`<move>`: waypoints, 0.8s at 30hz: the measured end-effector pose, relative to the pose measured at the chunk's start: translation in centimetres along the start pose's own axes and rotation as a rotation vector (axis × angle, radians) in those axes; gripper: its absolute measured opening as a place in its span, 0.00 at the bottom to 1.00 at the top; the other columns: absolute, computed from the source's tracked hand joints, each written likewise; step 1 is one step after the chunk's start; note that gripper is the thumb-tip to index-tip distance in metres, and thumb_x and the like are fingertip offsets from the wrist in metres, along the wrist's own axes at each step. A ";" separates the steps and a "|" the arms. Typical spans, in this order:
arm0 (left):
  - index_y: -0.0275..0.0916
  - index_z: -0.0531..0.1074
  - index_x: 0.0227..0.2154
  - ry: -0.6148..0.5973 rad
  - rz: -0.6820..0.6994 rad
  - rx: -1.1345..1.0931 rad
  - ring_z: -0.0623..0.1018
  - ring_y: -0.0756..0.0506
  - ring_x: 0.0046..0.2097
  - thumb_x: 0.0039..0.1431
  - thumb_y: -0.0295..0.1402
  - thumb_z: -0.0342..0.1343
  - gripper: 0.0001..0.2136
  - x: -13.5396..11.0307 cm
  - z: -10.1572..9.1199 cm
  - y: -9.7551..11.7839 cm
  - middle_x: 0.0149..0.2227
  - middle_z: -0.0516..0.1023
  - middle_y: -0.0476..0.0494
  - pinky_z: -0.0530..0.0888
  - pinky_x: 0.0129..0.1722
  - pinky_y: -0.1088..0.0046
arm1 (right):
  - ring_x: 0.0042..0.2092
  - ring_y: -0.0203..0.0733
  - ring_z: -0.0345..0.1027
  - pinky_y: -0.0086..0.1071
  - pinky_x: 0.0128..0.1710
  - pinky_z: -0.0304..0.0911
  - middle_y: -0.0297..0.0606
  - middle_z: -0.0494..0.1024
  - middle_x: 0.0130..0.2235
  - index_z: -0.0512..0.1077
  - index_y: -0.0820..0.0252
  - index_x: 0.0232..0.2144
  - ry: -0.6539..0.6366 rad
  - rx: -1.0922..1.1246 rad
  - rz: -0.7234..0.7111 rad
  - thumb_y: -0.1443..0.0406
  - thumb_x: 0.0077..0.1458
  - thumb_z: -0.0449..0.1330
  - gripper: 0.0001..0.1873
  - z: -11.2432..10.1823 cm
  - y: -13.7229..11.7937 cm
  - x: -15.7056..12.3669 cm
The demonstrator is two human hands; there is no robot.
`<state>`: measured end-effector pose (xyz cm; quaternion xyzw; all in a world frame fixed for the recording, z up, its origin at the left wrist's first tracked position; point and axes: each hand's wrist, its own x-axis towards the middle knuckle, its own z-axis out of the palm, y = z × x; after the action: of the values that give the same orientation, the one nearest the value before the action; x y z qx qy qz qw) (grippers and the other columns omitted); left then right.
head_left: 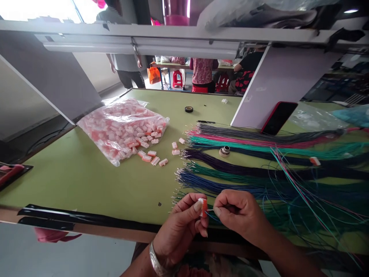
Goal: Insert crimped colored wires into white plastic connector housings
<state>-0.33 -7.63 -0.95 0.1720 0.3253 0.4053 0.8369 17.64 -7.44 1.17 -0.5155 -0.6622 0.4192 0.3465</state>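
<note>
My left hand (pixel 184 221) pinches a small orange-and-white connector housing (pixel 203 207) between thumb and fingers, above the front edge of the table. Close on its right, my right hand (pixel 240 213) is closed in a pinch on a thin wire (pixel 210 210), whose end points at the orange side of the housing. Whether the tip sits inside the housing is too small to tell. Behind both hands lie bundles of wires, among them blue wires (pixel 213 182), dark purple wires (pixel 219 161) and grey wires (pixel 239 132), their metal-tipped ends toward the left.
A clear plastic bag (pixel 115 123) of connector housings lies open at the left, with several loose housings (pixel 155 161) beside it. Black tape (pixel 188 109), a tape roll (pixel 224 151) and a phone (pixel 279 118) leaning on a divider (pixel 276 80) stand farther back. People are beyond the table.
</note>
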 end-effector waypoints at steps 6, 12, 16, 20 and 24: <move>0.35 0.74 0.37 0.013 -0.007 0.016 0.71 0.54 0.25 0.54 0.31 0.64 0.09 0.0 0.2 -0.1 0.25 0.71 0.50 0.74 0.22 0.79 | 0.21 0.29 0.52 0.24 0.19 0.48 0.27 0.63 0.19 0.69 0.61 0.20 0.029 -0.038 -0.001 0.69 0.49 0.56 0.08 0.3 0.2 -0.2; 0.36 0.74 0.37 0.020 0.010 0.046 0.70 0.54 0.25 0.55 0.30 0.63 0.08 0.1 0.4 -0.1 0.25 0.71 0.49 0.74 0.23 0.79 | 0.21 0.30 0.50 0.26 0.19 0.47 0.27 0.61 0.18 0.67 0.61 0.20 0.023 0.021 0.077 0.66 0.51 0.55 0.09 0.5 0.1 -0.4; 0.36 0.74 0.37 0.015 0.024 0.057 0.71 0.53 0.26 0.54 0.30 0.64 0.08 0.0 0.5 -0.1 0.25 0.72 0.49 0.74 0.24 0.78 | 0.21 0.31 0.51 0.26 0.19 0.48 0.28 0.62 0.18 0.68 0.60 0.20 0.042 0.020 0.094 0.65 0.51 0.55 0.10 0.8 0.3 -0.6; 0.36 0.74 0.36 0.016 0.041 0.069 0.72 0.52 0.27 0.54 0.30 0.64 0.08 0.0 0.6 -0.1 0.25 0.72 0.49 0.75 0.26 0.76 | 0.21 0.31 0.51 0.26 0.19 0.47 0.28 0.61 0.18 0.66 0.60 0.20 0.078 -0.006 0.101 0.64 0.53 0.55 0.11 1.1 0.4 -0.7; 0.37 0.72 0.35 0.036 0.081 0.117 0.74 0.51 0.28 0.53 0.30 0.65 0.09 0.0 0.6 -0.3 0.27 0.74 0.49 0.75 0.29 0.74 | 0.21 0.30 0.49 0.26 0.19 0.45 0.27 0.59 0.17 0.64 0.59 0.19 0.061 0.033 0.165 0.62 0.53 0.54 0.13 1.2 0.5 -0.7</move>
<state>0.24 -7.86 -0.63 0.2262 0.3560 0.4221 0.8024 16.92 -8.26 0.24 -0.5752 -0.5993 0.4414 0.3394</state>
